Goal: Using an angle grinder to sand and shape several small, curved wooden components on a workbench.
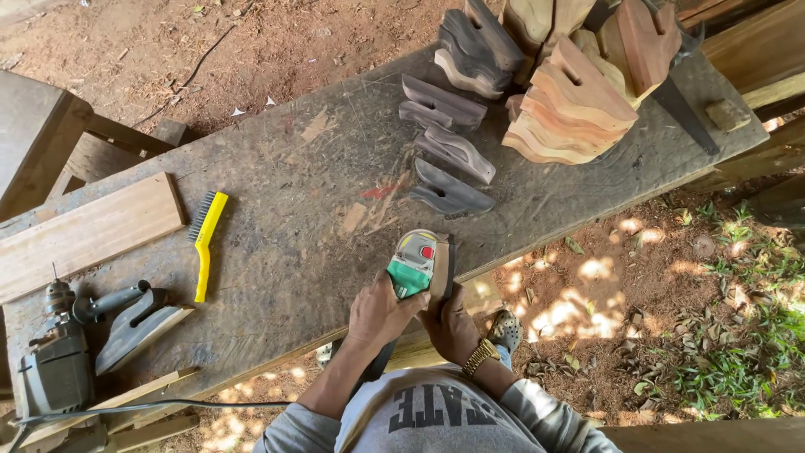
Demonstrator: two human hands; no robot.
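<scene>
I stand over a long, worn wooden workbench [319, 193] that runs from the lower left of the frame to the upper right. At the upper right sits a big pile of reddish cut wood shapes [574, 105], and next to it a row of dark grey ones [444, 151]. A pale plank [84, 235] lies at the left edge. An electric drill [59, 361] rests at the lower left, with another grey shape [138, 327] just beside it. A yellow wire brush [204, 243] lies near the plank.

At the lower middle, right at the bench edge, my left hand [381, 315] wraps tight around a green and grey power sander [415, 264]. My right hand [451, 327] pinches a small wood piece [440, 273] and holds it up against the sander's side. My fingers are closed on both.

I think a few things could go wrong here. The wood piece is small and my right fingers sit very close to the sander, so a slip could scrape them. The piece is held only by my hand, so the sander could yank it loose. We are at the very edge, so it could drop to the dirt below.
</scene>
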